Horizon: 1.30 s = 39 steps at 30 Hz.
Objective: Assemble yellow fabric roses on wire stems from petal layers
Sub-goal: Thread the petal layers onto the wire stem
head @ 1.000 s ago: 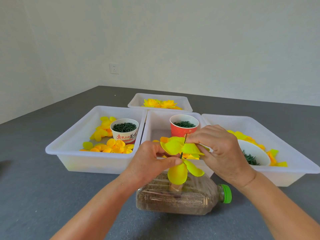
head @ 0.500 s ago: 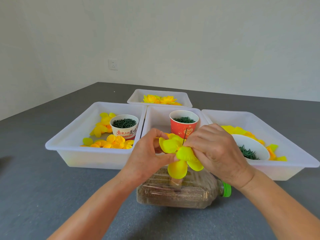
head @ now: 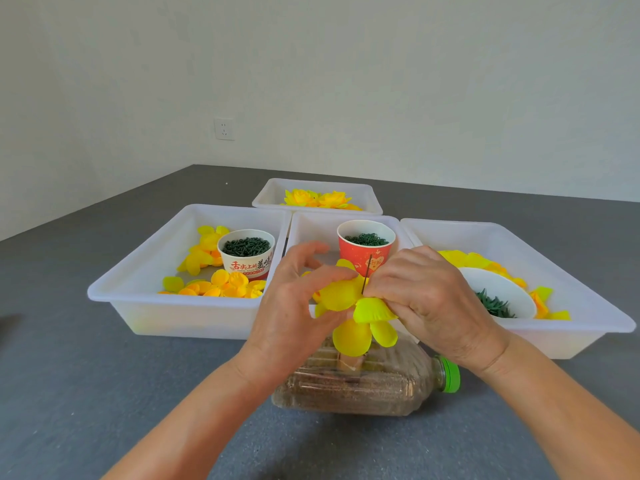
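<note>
A thin dark wire stem stands upright from a sand-filled plastic bottle lying on its side. Yellow petal layers are threaded on the wire above the bottle. My left hand pinches the upper petal layer from the left with thumb and fingers. From the right, my right hand pinches the petals at the wire. Loose yellow petals lie in the left tray. Finished yellow roses lie in the far tray.
Three white trays stand side by side: left tray, middle tray, right tray, with a far tray behind. A white cup, a red cup and a white bowl hold green parts. Grey tabletop around.
Both hands have pushed the upper petal layer a little down the wire toward the lower petals. My left fingers have spread slightly. The view has tilted a bit.
</note>
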{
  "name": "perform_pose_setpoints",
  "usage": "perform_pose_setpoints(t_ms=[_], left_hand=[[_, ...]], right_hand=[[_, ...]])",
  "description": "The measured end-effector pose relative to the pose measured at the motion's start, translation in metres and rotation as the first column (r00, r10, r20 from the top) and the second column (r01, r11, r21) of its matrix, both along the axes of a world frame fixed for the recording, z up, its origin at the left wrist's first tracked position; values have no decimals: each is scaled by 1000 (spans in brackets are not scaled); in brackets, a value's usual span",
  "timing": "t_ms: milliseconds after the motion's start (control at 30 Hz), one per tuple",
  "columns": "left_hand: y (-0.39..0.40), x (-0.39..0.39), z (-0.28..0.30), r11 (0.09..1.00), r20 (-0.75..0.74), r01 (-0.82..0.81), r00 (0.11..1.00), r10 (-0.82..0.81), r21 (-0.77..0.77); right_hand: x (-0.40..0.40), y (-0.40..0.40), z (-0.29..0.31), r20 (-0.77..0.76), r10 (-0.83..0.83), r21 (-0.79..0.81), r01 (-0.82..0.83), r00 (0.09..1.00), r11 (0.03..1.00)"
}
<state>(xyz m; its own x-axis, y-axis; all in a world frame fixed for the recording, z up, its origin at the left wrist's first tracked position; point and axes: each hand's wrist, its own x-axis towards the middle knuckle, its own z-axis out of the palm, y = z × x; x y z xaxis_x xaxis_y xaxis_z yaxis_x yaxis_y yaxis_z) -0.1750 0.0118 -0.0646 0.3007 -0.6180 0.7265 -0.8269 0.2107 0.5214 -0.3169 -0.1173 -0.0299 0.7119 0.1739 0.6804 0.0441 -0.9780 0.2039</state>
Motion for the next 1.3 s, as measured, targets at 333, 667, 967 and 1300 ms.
perform_pose_setpoints(t_ms=[333,667,967,1300], left_hand=[[2,3,7,997,444,-74,892,84,-39],[8,-2,10,994,537,-104,838,98,-20],[9,1,7,994,487,-92,872,51,61],[9,-6,3,984,130,-26,992,3,178]], right_hand=[[-1,-1,-5,14,-7,12,6,1000,1000],[-3,0,-17,-13,-17,20,17,1000,1000],[-5,0,-18,-30,40,145,-35,999,989],[-4,-5,-26,19,73,219,-76,997,973]])
